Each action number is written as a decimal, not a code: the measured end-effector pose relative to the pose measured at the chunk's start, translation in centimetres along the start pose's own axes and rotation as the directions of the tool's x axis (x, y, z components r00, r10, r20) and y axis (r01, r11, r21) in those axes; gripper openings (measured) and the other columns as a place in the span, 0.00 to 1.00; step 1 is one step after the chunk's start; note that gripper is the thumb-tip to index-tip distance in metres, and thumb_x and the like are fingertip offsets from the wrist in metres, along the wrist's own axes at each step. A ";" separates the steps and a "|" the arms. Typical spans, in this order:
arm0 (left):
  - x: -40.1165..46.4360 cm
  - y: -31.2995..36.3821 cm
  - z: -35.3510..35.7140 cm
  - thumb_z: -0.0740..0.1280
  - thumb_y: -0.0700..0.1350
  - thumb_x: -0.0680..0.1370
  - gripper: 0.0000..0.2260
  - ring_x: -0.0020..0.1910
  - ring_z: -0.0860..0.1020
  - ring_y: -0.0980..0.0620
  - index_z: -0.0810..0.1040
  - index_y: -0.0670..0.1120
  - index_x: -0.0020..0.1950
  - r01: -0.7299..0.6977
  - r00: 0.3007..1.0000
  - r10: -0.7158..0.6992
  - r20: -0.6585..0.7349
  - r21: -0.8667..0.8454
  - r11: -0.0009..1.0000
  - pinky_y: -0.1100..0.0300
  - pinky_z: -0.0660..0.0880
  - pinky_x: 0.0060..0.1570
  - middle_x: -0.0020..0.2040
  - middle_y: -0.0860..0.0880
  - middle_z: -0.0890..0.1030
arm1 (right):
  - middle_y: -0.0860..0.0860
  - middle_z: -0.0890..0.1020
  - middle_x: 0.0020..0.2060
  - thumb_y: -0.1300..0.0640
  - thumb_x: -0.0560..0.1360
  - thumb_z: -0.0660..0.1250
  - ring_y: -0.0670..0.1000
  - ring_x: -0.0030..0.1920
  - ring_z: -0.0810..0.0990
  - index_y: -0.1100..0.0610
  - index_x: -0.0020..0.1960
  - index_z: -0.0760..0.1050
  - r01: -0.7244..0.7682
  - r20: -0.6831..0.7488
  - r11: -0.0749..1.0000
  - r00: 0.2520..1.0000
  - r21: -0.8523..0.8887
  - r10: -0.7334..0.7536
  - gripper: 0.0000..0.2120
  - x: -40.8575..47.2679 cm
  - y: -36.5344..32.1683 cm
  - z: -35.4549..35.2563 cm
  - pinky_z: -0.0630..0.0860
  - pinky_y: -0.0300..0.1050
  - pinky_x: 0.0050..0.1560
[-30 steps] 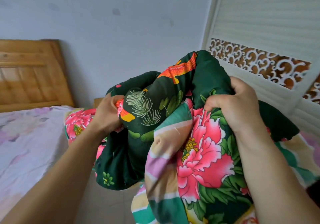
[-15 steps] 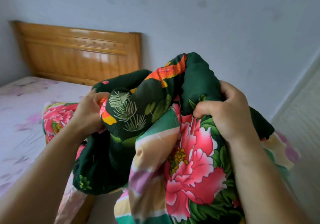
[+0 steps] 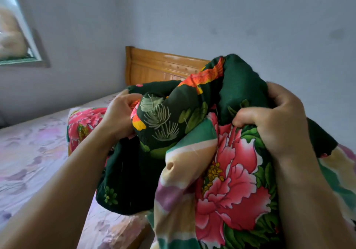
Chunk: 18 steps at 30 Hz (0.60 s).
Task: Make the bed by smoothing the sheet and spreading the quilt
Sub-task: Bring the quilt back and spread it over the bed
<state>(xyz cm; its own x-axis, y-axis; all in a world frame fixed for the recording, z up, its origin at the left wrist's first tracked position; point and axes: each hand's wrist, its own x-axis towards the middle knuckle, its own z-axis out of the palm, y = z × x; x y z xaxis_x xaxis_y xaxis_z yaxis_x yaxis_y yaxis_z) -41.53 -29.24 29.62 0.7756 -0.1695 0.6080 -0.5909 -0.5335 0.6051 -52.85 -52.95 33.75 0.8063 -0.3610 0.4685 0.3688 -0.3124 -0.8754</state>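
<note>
A bunched quilt point(image 3: 192, 152), dark green with big pink flowers and pastel stripes, is held up in front of me over the bed's right edge. My left hand point(image 3: 119, 114) grips its left fold. My right hand point(image 3: 277, 117) is clenched on its upper right fold. The pale pink flowered sheet point(image 3: 32, 152) covers the mattress at the left, lying fairly flat with light wrinkles. Part of the quilt point(image 3: 81, 121) shows behind my left wrist, over the sheet.
A wooden headboard point(image 3: 154, 69) stands against the grey wall behind the quilt. A window point(image 3: 15, 36) is in the left wall. The mattress's near corner point(image 3: 119, 227) lies below the hanging quilt.
My view has swung left: the white wardrobe at the right has gone out of view, and the headboard, bed and window have come in. Both hands keep the same grip on the quilt.
</note>
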 end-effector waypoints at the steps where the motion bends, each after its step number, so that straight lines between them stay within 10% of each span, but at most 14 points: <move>1: 0.4 -0.2 -1.3 0.62 0.59 0.58 0.26 0.41 0.74 0.54 0.80 0.38 0.41 -0.001 0.999 0.001 -0.038 -0.003 1.000 0.58 0.71 0.42 0.44 0.42 0.78 | 0.55 0.82 0.31 0.66 0.51 0.70 0.61 0.34 0.81 0.57 0.36 0.79 0.029 0.000 0.999 1.000 0.021 -0.030 0.14 0.4 -0.7 1.1 0.78 0.54 0.30; 9: 5.2 -1.7 -10.0 0.63 0.59 0.60 0.13 0.35 0.73 0.71 0.74 0.55 0.39 -0.049 0.963 0.076 -0.257 0.108 0.993 0.79 0.67 0.36 0.38 0.56 0.74 | 0.63 0.81 0.40 0.68 0.53 0.71 0.66 0.41 0.80 0.65 0.41 0.76 0.249 0.041 0.958 0.965 0.142 -0.257 0.16 6.4 -4.9 9.1 0.76 0.60 0.30; 14: 7.9 -8.3 -10.6 0.68 0.56 0.61 0.18 0.46 0.77 0.43 0.80 0.47 0.45 0.021 0.945 0.022 -0.326 0.127 0.992 0.52 0.76 0.50 0.50 0.36 0.78 | 0.64 0.81 0.38 0.67 0.52 0.71 0.66 0.39 0.80 0.65 0.40 0.76 0.207 0.113 0.956 0.966 0.209 -0.234 0.16 11.5 -0.5 15.8 0.77 0.60 0.31; 18: 10.1 -16.8 -9.5 0.66 0.56 0.60 0.23 0.48 0.77 0.47 0.82 0.40 0.46 0.143 0.926 -0.081 -0.368 0.145 0.979 0.54 0.75 0.51 0.50 0.38 0.78 | 0.48 0.80 0.30 0.68 0.52 0.71 0.53 0.34 0.79 0.56 0.33 0.76 0.093 0.248 0.967 0.957 0.237 -0.153 0.12 17.6 5.5 23.8 0.75 0.46 0.30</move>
<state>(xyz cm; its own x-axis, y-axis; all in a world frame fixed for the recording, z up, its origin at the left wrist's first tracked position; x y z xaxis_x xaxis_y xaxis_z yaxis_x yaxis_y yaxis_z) -25.86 -14.15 30.53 0.6846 0.1912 0.7034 -0.4353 -0.6668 0.6049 -25.63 -40.10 34.39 0.8295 -0.0801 0.5528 0.5415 -0.1276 -0.8310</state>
